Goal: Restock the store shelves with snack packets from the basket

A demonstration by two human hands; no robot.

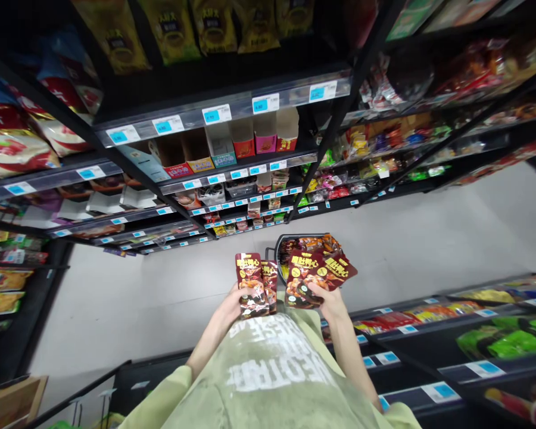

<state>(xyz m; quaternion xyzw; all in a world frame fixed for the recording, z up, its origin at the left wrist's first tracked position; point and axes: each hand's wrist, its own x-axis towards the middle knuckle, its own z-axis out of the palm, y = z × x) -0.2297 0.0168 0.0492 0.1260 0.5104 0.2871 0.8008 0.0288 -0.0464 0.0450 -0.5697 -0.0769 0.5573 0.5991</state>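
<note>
My left hand (235, 302) is closed round the lower edge of dark red snack packets (252, 268) with yellow lettering, held upright and overlapping in front of my shirt. More packets of the same look (304, 262), fanned out, are gripped in my right hand (329, 299), thumb on their front. Behind and below the right-hand packets stands a dark round basket (279, 244) with a handle at its left. Inside it lie several snack bags (315, 243), partly hidden by the packets I hold.
Black shelving with blue-and-white price tags (217, 114) stands ahead. Open display boxes (243, 143) sit on a middle shelf and yellow bags (214, 27) above. More shelves with green bags (504, 339) are close on my right. Grey floor (397, 238) runs between.
</note>
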